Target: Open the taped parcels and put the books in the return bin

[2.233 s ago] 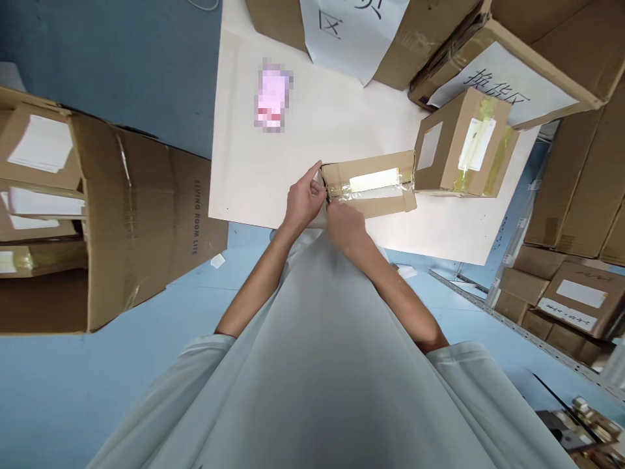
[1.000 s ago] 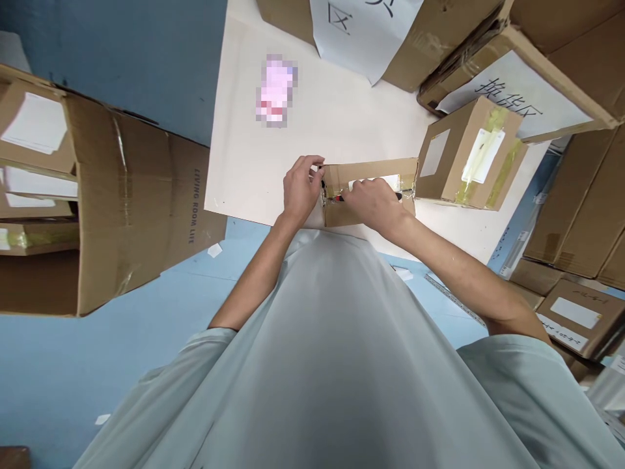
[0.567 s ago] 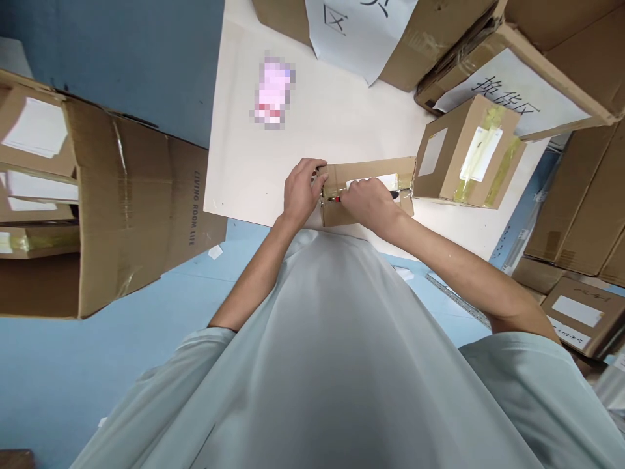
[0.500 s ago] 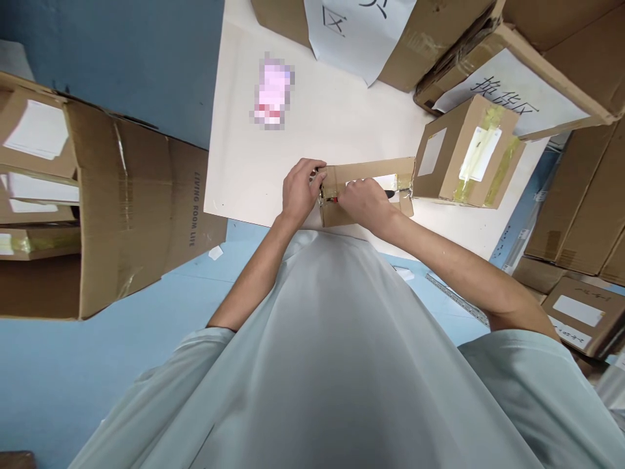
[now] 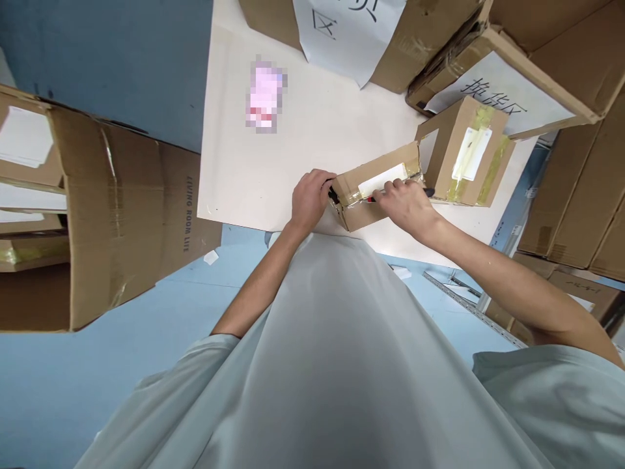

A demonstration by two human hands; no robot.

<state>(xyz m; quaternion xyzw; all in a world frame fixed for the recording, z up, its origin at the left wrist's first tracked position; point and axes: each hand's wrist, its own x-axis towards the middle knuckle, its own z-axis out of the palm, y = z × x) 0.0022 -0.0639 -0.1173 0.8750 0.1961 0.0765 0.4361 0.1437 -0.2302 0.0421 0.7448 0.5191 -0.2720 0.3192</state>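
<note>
- turned since a moment ago: small cardboard carton (image 5: 375,168), with far right corner swung away from the body and left end angled nearer; right hand (image 5: 407,203) shifted rightward along with it.
- on the white tabletop (image 5: 312,124), close to the near edge and directly in front of the body: that same carton, with clear tape and a white label (image 5: 382,180) on top, left end partly open and dark inside.
- left hand (image 5: 310,198): partly curled, fingertips at the carton's open left end; impossible to tell whether pinching the cardboard or only resting there.
- right hand: closed around a slim red-and-black tool (image 5: 429,193), held over the taped top, red part showing to the left of the fingers, black end to the right.
- just beside the carton's right end: taller taped carton (image 5: 442,143), with white labels and yellowish tape.
- behind that: large open carton (image 5: 561,45), bearing a handwritten paper sign (image 5: 493,85).
- farther left on the tabletop, well apart from both hands: pink item (image 5: 265,94), pixelated beyond recognition.
- left of the tabletop: big open carton (image 5: 141,215) printed "living room life", with smaller labelled boxes (image 5: 29,169) inside.
</note>
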